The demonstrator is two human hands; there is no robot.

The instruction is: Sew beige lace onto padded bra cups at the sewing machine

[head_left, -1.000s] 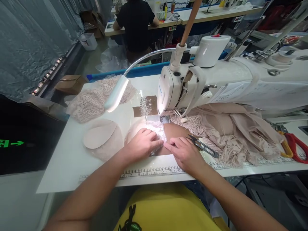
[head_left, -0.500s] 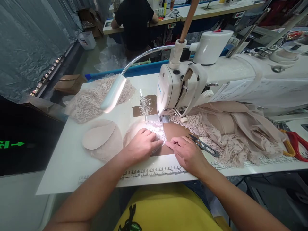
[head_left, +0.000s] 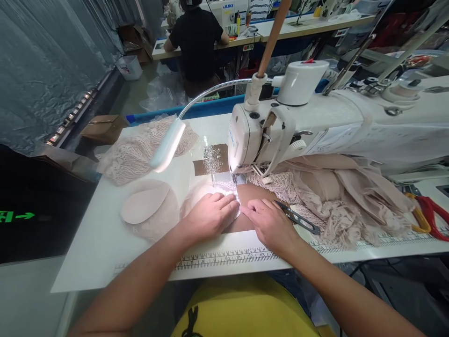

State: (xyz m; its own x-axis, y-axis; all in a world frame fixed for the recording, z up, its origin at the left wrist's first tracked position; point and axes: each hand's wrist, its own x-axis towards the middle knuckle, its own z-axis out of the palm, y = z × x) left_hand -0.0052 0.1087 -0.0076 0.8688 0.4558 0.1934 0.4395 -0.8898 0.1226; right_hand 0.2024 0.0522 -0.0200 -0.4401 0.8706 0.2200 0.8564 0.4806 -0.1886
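Observation:
Under the needle area of a white sewing machine [head_left: 242,140] lies a pale pink lace piece [head_left: 198,189], lit brightly by the lamp. My left hand [head_left: 212,213] presses on it from above, fingers together and bent at its right edge; the thumb is hidden. At that same edge my right hand [head_left: 271,224] has its index fingertip on the lace, with the other fingers curled under and partly out of sight. Dark thread snips [head_left: 300,220] lie just right of my right hand, their tip close to its knuckles. Brown sheet material [head_left: 257,192] shows beneath both hands.
A gooseneck lamp [head_left: 167,145] arches over the table. Lace pieces [head_left: 140,150] and a round beige cup piece [head_left: 145,203] lie left. Right are heaped beige fabric [head_left: 326,187] and red-handled scissors [head_left: 433,217]. A ruler strip [head_left: 224,259] runs along the front edge. A person [head_left: 196,42] sits beyond.
The view has tilted slightly upward. My left-hand fingers have drawn closer together over the lace edge, and its thumb has gone out of sight. My right hand stays at the edge.

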